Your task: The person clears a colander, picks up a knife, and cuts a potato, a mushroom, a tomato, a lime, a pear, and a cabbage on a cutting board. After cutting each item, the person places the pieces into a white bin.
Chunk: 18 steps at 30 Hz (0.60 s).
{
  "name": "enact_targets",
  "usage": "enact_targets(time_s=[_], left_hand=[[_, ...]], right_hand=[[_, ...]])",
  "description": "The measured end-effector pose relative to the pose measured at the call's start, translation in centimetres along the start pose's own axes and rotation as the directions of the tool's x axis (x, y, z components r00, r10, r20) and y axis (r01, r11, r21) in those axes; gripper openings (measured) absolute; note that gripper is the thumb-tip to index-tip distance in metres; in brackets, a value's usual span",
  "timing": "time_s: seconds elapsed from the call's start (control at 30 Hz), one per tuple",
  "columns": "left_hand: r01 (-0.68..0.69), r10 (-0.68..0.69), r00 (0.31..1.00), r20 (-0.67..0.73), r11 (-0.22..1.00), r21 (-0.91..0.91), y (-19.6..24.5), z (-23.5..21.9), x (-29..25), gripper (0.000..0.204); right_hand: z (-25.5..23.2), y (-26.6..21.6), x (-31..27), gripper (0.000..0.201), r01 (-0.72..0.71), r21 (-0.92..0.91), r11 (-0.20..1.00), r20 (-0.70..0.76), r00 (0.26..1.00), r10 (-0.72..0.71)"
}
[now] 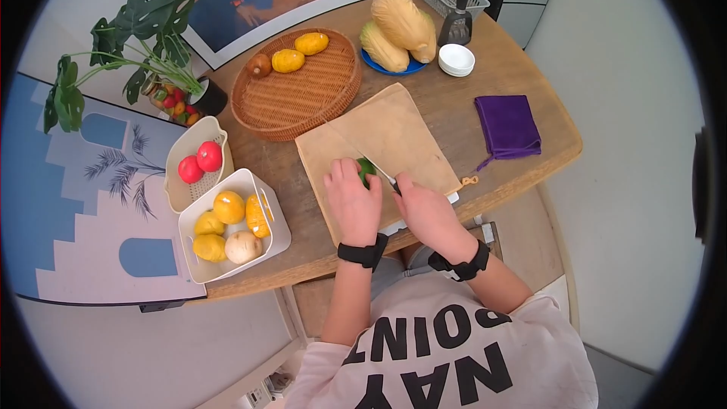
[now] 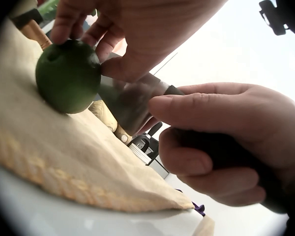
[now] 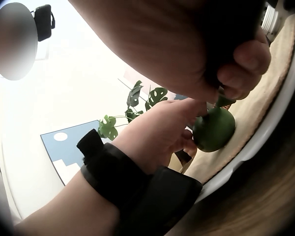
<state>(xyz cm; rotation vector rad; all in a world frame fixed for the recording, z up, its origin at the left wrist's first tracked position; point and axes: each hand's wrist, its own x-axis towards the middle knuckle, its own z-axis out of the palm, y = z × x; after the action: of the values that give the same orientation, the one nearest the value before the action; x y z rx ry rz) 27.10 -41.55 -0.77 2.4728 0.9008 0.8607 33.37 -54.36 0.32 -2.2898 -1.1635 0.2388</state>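
A smooth, round green fruit sits on a tan mat near the table's front edge. My left hand grips the fruit from above, fingertips and thumb on its top and side, and largely covers it in the head view. The dark handle of a knife is in my right hand, with the fingers curled round it. The wide metal blade slants up and left across the mat, close beside the fruit. In the right wrist view the right hand hides most of the knife.
Left of the mat stand a white bin of yellow produce and a cream basket with two red tomatoes. Behind lie a wicker tray and yellow squash. Stacked white bowls and a purple cloth are to the right.
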Motion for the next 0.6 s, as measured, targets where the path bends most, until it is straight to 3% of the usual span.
enact_targets(time_s=[0.17, 0.27, 0.47, 0.6], left_hand=[[-0.019, 0.020, 1.000, -0.012, 0.999, 0.027, -0.6, -0.4, 0.2, 0.019], [-0.018, 0.018, 1.000, -0.014, 0.999, 0.031, -0.5, -0.3, 0.5, 0.018], [-0.009, 0.009, 1.000, -0.001, 1.000, -0.005, -0.4, -0.3, 0.6, 0.018], [-0.040, 0.040, 0.999, -0.002, 0.999, -0.013, -1.0, -0.5, 0.1, 0.019]], right_hand=[[-0.8, -0.8, -0.1, 0.018, 0.039, 0.013, 0.999, -0.083, 0.996, -0.038], [0.1, -0.3, 0.4, 0.018, 0.012, -0.022, 1.000, 0.021, 1.000, -0.011], [-0.6, -0.9, -0.2, 0.018, 0.074, -0.009, 0.997, -0.087, 0.993, -0.074], [0.2, -0.7, -0.1, 0.018, 0.046, -0.033, 0.998, -0.009, 0.999, -0.046]])
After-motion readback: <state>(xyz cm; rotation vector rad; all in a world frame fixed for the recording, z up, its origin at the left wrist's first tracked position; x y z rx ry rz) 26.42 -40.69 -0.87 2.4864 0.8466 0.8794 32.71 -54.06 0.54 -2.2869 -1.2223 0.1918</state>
